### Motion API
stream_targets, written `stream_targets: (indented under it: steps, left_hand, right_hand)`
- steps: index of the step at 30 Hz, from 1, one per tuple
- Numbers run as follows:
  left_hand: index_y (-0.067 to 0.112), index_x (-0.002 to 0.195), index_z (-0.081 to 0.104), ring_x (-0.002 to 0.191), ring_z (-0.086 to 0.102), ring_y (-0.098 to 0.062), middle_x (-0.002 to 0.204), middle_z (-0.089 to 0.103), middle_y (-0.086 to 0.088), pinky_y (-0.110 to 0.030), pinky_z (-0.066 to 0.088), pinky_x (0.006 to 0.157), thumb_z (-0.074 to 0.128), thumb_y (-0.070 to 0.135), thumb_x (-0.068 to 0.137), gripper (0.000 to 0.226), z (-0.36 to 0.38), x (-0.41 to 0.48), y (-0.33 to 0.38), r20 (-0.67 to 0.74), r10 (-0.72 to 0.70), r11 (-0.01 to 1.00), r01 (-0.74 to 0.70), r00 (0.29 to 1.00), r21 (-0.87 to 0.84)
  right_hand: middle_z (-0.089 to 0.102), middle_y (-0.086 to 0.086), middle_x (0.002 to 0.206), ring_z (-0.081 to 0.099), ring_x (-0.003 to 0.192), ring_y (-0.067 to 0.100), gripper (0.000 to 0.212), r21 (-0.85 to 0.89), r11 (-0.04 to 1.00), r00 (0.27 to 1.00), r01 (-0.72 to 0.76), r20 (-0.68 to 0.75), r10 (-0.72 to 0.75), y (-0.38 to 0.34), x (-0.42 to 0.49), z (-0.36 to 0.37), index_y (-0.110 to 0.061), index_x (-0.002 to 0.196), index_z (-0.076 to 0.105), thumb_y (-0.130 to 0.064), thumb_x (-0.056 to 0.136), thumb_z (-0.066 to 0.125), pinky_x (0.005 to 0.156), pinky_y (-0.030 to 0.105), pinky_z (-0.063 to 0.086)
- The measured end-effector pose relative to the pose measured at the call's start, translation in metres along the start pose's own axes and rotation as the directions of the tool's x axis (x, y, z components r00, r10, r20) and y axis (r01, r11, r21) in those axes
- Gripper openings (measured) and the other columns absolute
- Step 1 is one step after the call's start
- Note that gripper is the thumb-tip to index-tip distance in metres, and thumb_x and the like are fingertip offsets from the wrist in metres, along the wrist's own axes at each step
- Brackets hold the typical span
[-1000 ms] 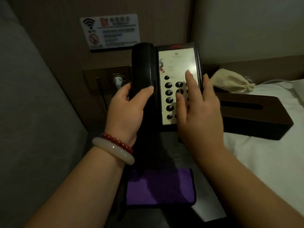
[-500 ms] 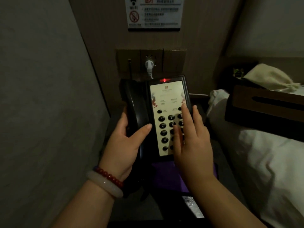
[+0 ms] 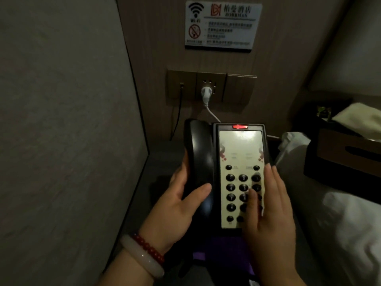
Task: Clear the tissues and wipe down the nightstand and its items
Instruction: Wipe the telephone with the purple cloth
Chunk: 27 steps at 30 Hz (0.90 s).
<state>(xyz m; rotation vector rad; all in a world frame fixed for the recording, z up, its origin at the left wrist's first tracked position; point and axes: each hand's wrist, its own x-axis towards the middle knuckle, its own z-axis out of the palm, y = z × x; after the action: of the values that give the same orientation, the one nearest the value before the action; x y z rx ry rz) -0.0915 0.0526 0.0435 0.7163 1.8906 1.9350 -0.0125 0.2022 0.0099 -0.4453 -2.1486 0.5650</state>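
Head view. Fixed to the far wood-grain wall, a white rectangular sign [image 3: 223, 25]: black Wi-Fi symbol with "Wi-Fi" under it, red no-smoking circle, red logo beside Chinese characters and a Latin word reading roughly "BOHRMAS"; smaller lines too blurred to read. Below it, a brown switch panel [image 3: 211, 86] in three sections, with one white round plug [image 3: 206, 93] seated in the middle section and its white cord trailing down behind the phone; one thin black cable hanging from the left section.

Centre of view, held over the dark nightstand [image 3: 153, 162]: one black plastic telephone [image 3: 240, 178], glossy, with a curved handset [image 3: 198, 157] lying in its left cradle. Pale rectangular faceplate, red lamp lit at the far edge, small red marks at both sides, round black keys in three columns; about fourteen keys counted, some covered, digits unreadable.

Left hand [image 3: 181, 205] clamped around the handset side, thumb lying across the near part of the handset, fingers wrapped behind. Two bracelets at that wrist: one smooth pale bangle [image 3: 143, 258] and one string of red beads [image 3: 149, 247].

Right hand [image 3: 268, 215] laid flat on the right side of the keypad, fingers extended and only slightly apart, thumb over the keys, gripping nothing visible.

Under the near end of the phone, one purple cloth [image 3: 223, 250], soft and matte, partly hidden.

At right, white bedding [image 3: 350, 228], with one brown slotted tissue box [image 3: 348, 157] resting on it, and a cream fabric pouch [image 3: 358, 118] just beyond the box.
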Motion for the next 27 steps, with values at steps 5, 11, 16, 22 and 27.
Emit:
stream_targets:
  steps: [5,11,16,22,27]
  left_hand:
    - [0.077,0.121,0.024,0.132,0.033,0.01,0.138,0.036,0.038,-0.03,0.03,0.112,0.062,0.051,0.079,0.062,0.001,0.002,-0.017,0.02,0.001,0.999,-0.001,1.0,-0.039]
    - [0.04,0.146,0.02,0.124,0.051,-0.006,0.132,0.056,0.018,-0.022,0.048,0.091,0.081,0.027,0.069,0.098,-0.005,0.01,-0.029,0.069,-0.03,0.961,0.047,0.997,-0.273]
    - [0.024,0.126,0.054,0.109,0.063,-0.017,0.117,0.067,0.0,-0.022,0.051,0.08,0.09,0.039,0.051,0.084,-0.01,0.015,-0.037,0.124,-0.076,0.955,0.108,0.989,-0.277]
    - [0.031,0.129,0.043,0.114,0.058,-0.005,0.119,0.064,0.015,-0.016,0.047,0.084,0.091,0.042,0.045,0.098,-0.015,0.014,-0.035,0.145,-0.089,0.967,0.12,0.985,-0.224]
    - [0.03,0.132,0.038,0.114,0.057,-0.001,0.118,0.062,0.02,-0.015,0.047,0.088,0.077,0.027,0.054,0.088,-0.013,0.012,-0.032,0.121,-0.06,0.984,0.079,0.991,-0.161]
  right_hand:
    - [0.04,0.008,0.146,0.029,0.129,0.004,0.053,-0.026,0.998,0.998,0.057,0.0,-0.057,0.013,-0.003,0.005,-0.02,0.143,0.028,-0.034,0.093,0.037,0.103,0.017,0.024]
    - [0.038,0.007,0.147,0.027,0.133,0.004,0.054,-0.026,1.0,1.0,0.01,-0.012,-0.01,0.022,-0.006,0.009,-0.023,0.144,0.024,-0.037,0.093,0.035,0.104,0.029,0.03]
    - [0.042,0.013,0.142,0.036,0.131,0.02,0.053,0.041,0.998,0.998,0.042,-0.045,-0.04,0.027,-0.005,0.009,-0.016,0.143,0.026,-0.031,0.094,0.038,0.105,0.026,0.03]
    - [0.041,0.015,0.141,0.037,0.13,0.023,0.053,0.049,0.995,0.996,0.088,-0.037,-0.086,0.027,-0.007,0.009,-0.011,0.143,0.027,-0.042,0.099,0.03,0.108,0.015,0.025]
    - [0.038,0.01,0.142,0.035,0.131,0.022,0.053,0.028,0.991,0.991,0.129,-0.04,-0.128,0.02,-0.01,0.008,-0.008,0.142,0.029,-0.04,0.1,0.031,0.109,0.016,0.024]
